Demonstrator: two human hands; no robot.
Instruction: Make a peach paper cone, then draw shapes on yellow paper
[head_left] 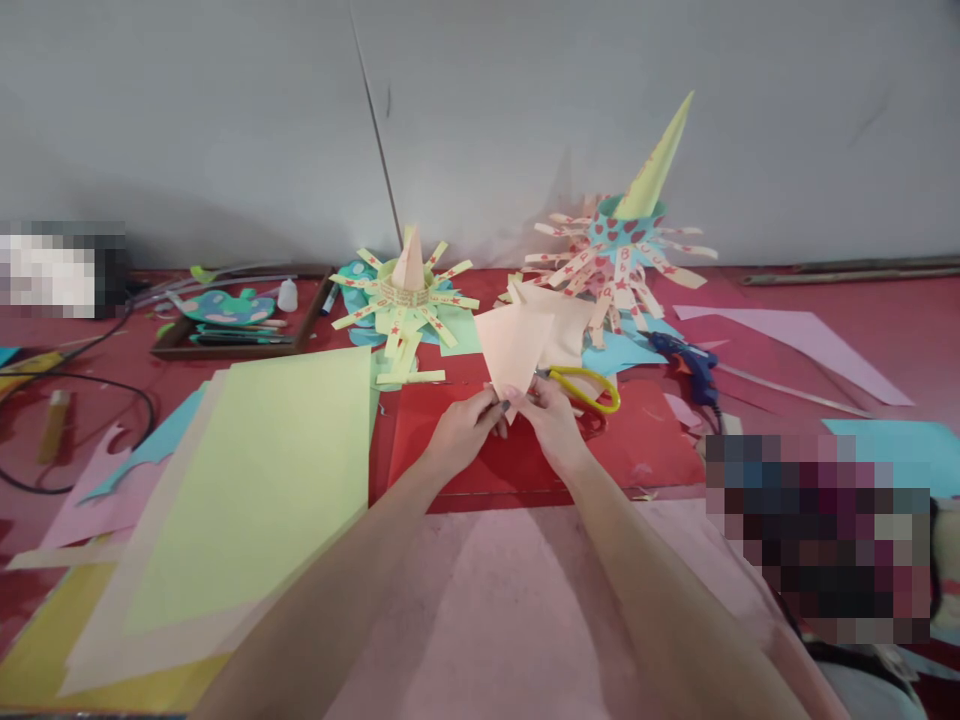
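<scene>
A pale peach paper cone (514, 345) is held with its narrow end down, between my two hands. My left hand (466, 430) pinches its lower left side near the tip. On the right, the fingers of my right hand (553, 418) close on the same narrow end. Beneath both hands lies a red sheet (465, 475). Yellow-handled scissors (589, 388) rest just beyond my right hand, partly hidden by the paper. Behind the cone is another peach paper piece (566, 320).
A yellow-green paper crown (405, 295) and a taller crown with a pointed cone (630, 225) stand at the back. Left are a paper stack (277, 470) and a tray (225, 350) of supplies. A blue glue gun (690, 365) lies right, near a blurred area.
</scene>
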